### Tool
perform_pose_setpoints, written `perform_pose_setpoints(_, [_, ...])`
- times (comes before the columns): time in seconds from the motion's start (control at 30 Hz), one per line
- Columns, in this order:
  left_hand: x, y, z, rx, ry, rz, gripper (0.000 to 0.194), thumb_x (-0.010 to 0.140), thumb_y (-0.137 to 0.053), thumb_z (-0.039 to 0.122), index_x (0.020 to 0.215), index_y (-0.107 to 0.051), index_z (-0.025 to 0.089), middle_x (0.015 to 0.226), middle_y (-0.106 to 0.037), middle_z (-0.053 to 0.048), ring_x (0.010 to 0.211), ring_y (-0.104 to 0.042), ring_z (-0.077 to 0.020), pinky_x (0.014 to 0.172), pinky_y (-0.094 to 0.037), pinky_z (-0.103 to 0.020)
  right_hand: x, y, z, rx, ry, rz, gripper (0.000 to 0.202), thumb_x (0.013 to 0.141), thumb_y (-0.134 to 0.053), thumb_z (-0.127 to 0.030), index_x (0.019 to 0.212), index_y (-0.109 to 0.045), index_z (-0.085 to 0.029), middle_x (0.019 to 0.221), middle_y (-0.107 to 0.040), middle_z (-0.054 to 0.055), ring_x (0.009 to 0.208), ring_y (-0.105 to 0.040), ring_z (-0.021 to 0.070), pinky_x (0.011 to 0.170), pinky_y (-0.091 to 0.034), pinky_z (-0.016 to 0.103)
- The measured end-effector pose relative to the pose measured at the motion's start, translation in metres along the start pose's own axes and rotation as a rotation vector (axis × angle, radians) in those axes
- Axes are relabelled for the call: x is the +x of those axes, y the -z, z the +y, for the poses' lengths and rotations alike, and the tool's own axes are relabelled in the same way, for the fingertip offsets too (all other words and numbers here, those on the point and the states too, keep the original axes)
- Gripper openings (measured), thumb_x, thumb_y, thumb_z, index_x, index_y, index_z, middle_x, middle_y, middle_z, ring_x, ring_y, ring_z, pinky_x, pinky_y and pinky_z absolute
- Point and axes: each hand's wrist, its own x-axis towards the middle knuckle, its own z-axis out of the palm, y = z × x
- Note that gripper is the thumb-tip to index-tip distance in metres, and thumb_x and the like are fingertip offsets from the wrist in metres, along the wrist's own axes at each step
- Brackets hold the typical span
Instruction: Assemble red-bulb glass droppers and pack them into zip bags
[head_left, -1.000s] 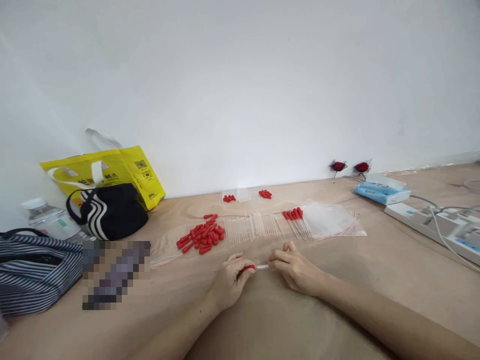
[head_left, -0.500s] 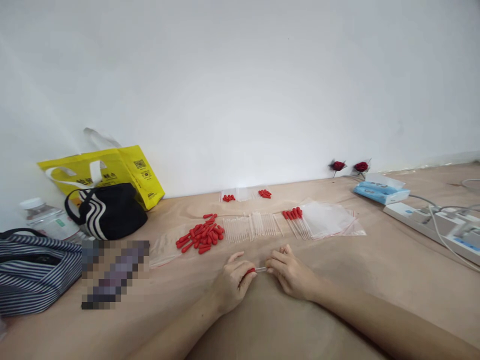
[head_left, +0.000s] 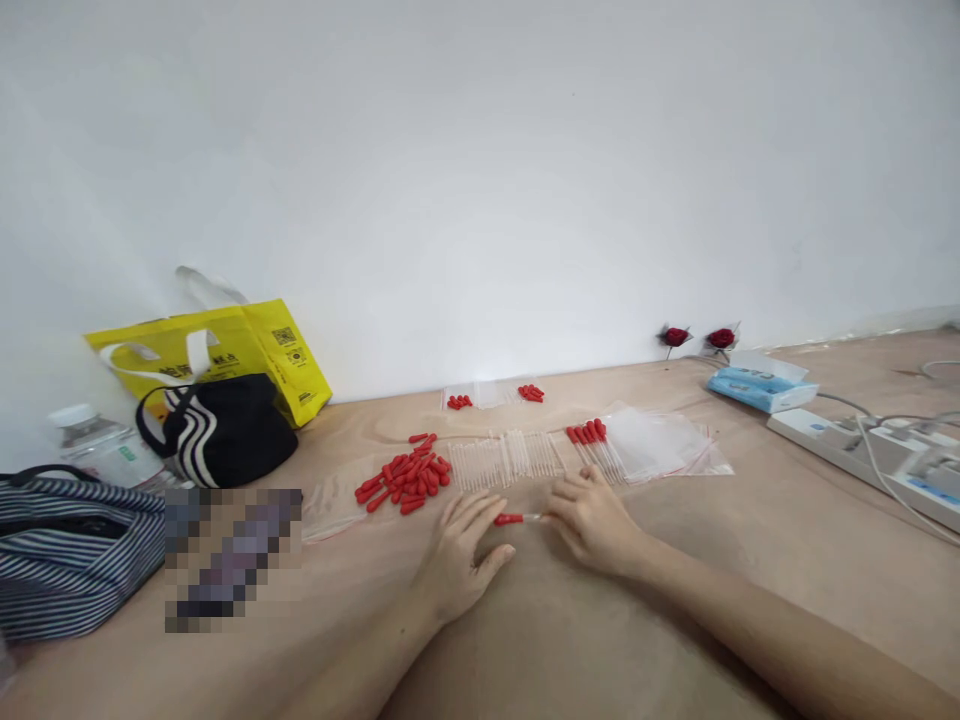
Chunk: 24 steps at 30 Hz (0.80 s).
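Note:
In my right hand (head_left: 598, 522) is a glass dropper (head_left: 510, 519), pinched by its clear tube, with its red rubber bulb pointing left. My left hand (head_left: 461, 555) is open beside the bulb, thumb stretched away from the fingers; whether a fingertip touches the bulb is hard to tell. Beyond the left hand lies a pile of loose red rubber bulbs (head_left: 411, 478). A row of bare glass tubes (head_left: 506, 458) lies to the right of that pile. Farther right, several droppers with red bulbs (head_left: 587, 434) lie side by side.
Clear plastic bags (head_left: 652, 442) lie right of the droppers. By the wall are small groups of red bulbs (head_left: 531, 393). A yellow bag (head_left: 304, 365), black pouch (head_left: 255, 425) and striped bag (head_left: 82, 560) stand left. Tissues (head_left: 757, 388) and a power strip (head_left: 825, 440) are right.
My left hand has let go of the red bulb and its fingers have spread. The dropper in my right hand has moved slightly away from me, and its bulb now shows fully.

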Motion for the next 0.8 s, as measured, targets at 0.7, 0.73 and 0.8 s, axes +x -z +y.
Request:
perform_pose_setpoints(0.7, [-0.002, 0.005, -0.006, 0.046, 0.188, -0.192, 0.039, 0.082, -0.046, 0.035, 0.116, -0.054, 0.017, 0.127, -0.048, -0.01, 0.118, -0.042, -0.0233, 0.096, -0.037, -0.04, 0.029, -0.016, 0.065, -0.265, -0.834, -0.058, 0.023, 0.08, -0.036, -0.023, 0.088, -0.056, -0.014, 0.085, -0.065, 0.011, 0.078, -0.058, 0.0221, 0.073, -0.021, 0.036])
perform_pose_setpoints(0.73, [-0.002, 0.005, -0.005, 0.047, 0.183, -0.189, 0.039, 0.082, -0.046, 0.035, 0.115, -0.054, 0.017, 0.126, -0.048, -0.01, 0.118, -0.042, -0.0232, 0.096, -0.037, -0.04, 0.03, -0.016, 0.063, -0.268, -0.824, -0.048, 0.023, 0.08, -0.036, -0.023, 0.089, -0.056, -0.014, 0.087, -0.064, 0.011, 0.079, -0.058, 0.0222, 0.073, -0.021, 0.036])
perform_pose_setpoints(0.8, [-0.002, 0.004, -0.004, 0.05, 0.177, -0.18, 0.038, 0.081, -0.046, 0.034, 0.114, -0.055, 0.017, 0.125, -0.049, -0.01, 0.117, -0.043, -0.0234, 0.095, -0.037, -0.04, 0.033, -0.016, 0.059, -0.26, -0.782, -0.031, 0.024, 0.08, -0.037, -0.023, 0.091, -0.056, -0.014, 0.092, -0.063, 0.012, 0.084, -0.057, 0.0226, 0.074, -0.022, 0.036])
